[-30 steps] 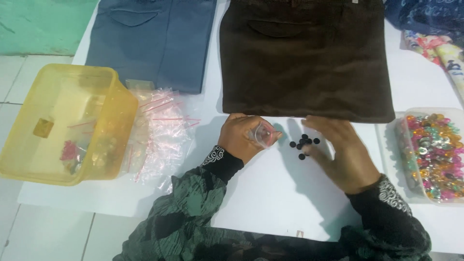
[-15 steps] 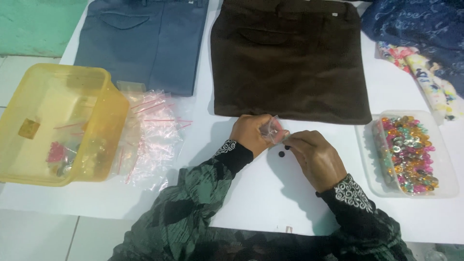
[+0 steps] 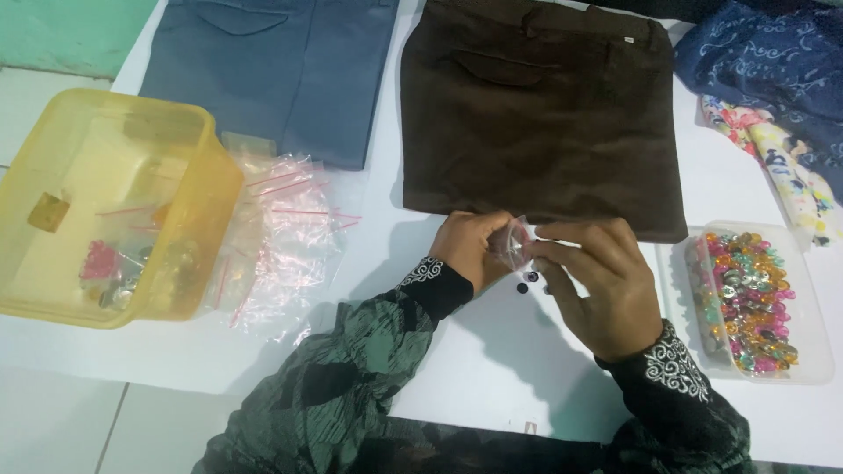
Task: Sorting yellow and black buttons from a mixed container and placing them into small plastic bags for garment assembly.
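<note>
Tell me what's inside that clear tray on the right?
The clear tray holds a heap of shiny, many-coloured beads or gems, pink, green and gold among them. Whatever lies beneath the top layer is covered.

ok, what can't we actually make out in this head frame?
- Small clear bag: contents hidden by both hands' fingers.
- Dark beads: count unclear, partly under the right hand.
- Yellow tub: contents blurred through its wall.
- Blue trousers and brown trousers: tops cut off by the frame's upper edge.
</note>
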